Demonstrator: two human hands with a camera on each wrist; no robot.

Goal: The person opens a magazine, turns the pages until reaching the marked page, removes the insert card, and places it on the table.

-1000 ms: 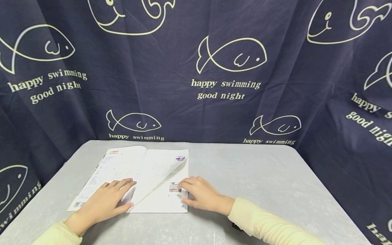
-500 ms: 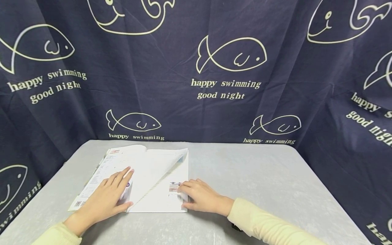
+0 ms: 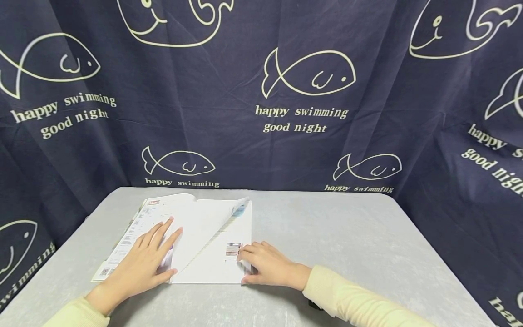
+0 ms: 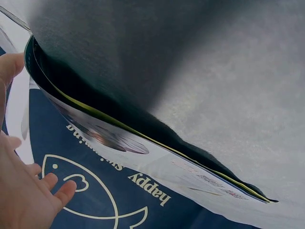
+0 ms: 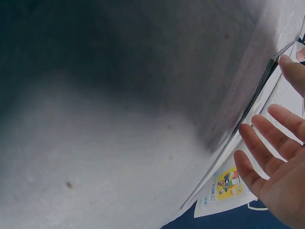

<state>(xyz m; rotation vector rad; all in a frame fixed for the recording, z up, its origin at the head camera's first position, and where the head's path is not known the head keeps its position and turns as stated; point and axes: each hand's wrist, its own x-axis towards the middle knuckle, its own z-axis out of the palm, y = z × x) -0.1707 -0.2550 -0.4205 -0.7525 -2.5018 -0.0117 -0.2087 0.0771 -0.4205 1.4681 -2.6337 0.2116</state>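
An open book (image 3: 229, 272) with white printed pages lies on the left half of the table. My left hand (image 3: 140, 265) rests on its left page, fingers spread, thumb reaching to the lower end of the fold. A right-hand leaf (image 3: 200, 222) stands raised, its edge slanting from the lower fold to the top right corner. At the book's right edge, my right hand (image 3: 271, 265) has its fingertips beside a small printed picture (image 3: 233, 250) and its thumb by the lower corner. In the right wrist view the fingers (image 5: 259, 150) are loosely extended; a yellow picture (image 5: 229, 183) shows on a page.
The grey table (image 3: 347, 236) extends to the right of the book. A dark blue curtain (image 3: 306, 159) with fish drawings and lettering hangs behind and along both sides. A small dark object (image 3: 313, 304) shows beneath the right sleeve.
The left hand's fingers have slid up the page and spread apart. The raised leaf's top corner has shifted, showing a blue patch instead of a multicoloured picture. The right hand has barely moved.
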